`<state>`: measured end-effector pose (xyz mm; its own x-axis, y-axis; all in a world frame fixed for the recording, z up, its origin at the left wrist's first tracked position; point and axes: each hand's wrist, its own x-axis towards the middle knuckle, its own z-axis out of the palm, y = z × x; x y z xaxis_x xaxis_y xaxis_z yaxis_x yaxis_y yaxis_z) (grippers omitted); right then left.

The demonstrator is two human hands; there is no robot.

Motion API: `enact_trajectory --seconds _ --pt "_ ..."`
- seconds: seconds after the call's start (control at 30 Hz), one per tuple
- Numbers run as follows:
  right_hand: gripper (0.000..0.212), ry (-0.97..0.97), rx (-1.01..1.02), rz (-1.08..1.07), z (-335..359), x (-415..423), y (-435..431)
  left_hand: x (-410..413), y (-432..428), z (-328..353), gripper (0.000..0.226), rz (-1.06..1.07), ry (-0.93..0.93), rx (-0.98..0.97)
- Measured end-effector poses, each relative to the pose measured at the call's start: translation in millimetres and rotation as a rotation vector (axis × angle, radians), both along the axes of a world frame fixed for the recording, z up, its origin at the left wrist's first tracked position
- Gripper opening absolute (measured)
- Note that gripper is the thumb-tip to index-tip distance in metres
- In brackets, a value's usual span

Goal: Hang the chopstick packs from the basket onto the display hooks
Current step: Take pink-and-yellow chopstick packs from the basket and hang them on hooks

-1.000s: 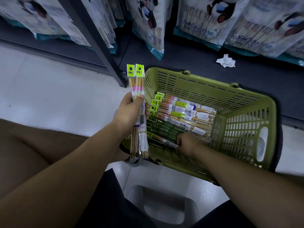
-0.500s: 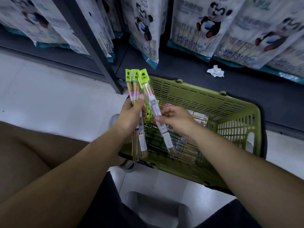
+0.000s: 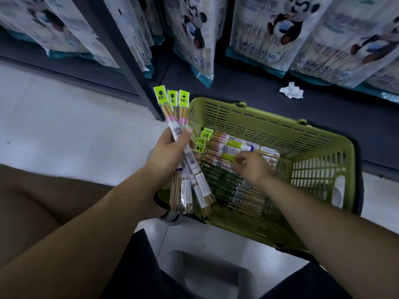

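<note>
On the pale floor, against a dark low shelf: a green basket (image 3: 269, 130) with slotted walls, tilted slightly toward the viewer
Left hand (image 3: 170, 152): closed around three chopstick packs (image 3: 183, 147), thumb pressed across their fronts; the packs fan upward, neon-yellow header cards at the top, pink bands just below the cards, the wooden tips hanging past the wrist over the basket's near-left rim
Right hand (image 3: 252, 167): palm down inside the basket, fingers curled onto a pack (image 3: 218, 164) in the upper layer; whether it is already pinched or only touched I cannot tell
Basket contents: more packs (image 3: 226, 147) with yellow headers and white labels lie side by side along the far half; a row of green-wrapped packs (image 3: 226, 186) lies nearer, partly under the right forearm
Shelf above: large white bags (image 3: 265, 29) printed with pandas hang in a row, their teal bottom edges just above the dark shelf base (image 3: 248, 89)
On the shelf base: a crumpled white tissue (image 3: 291, 91), well apart from the basket
Upright: a dark metal post (image 3: 127, 67) slants down to the floor just left of the held packs
Foreground: a grey stool (image 3: 216, 275) between dark shorts
</note>
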<state>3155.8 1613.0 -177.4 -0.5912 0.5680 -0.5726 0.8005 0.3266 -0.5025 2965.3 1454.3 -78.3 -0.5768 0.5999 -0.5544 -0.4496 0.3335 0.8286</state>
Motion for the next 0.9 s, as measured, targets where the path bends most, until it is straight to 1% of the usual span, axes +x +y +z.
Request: enact_trajectory --seconds 0.1,0.27,0.4,0.57,0.73,0.8,0.9 --pt "0.054 -0.074 0.052 0.16 -20.3 2.9 -4.6 -0.8 0.2 -5.8 0.02 -0.021 0.037 -0.005" --pt "0.066 -0.163 0.225 0.254 -31.1 -4.1 -13.3 -1.2 3.7 -8.9 0.021 -0.052 0.021 0.019" --pt "0.061 -0.186 0.301 0.25 -34.6 -3.7 -13.3 -1.3 4.2 -9.7 0.025 -0.057 0.023 0.015" --pt "0.054 -0.195 0.277 0.309 -35.2 -7.7 -6.4 -1.3 3.2 -10.5 0.015 -0.043 0.012 0.024" --pt "0.042 -0.167 0.302 0.348 -31.4 -6.5 0.5 -0.8 2.9 -11.6 0.019 -0.052 0.012 0.023" --pt "0.041 -0.146 0.292 0.333 -28.3 -4.1 3.5 -0.4 3.2 -11.9 0.02 -0.058 0.008 0.028" --pt "0.04 -0.068 0.241 0.246 -16.6 -4.8 11.3 0.8 4.4 -12.1 0.023 -0.047 0.016 0.019"
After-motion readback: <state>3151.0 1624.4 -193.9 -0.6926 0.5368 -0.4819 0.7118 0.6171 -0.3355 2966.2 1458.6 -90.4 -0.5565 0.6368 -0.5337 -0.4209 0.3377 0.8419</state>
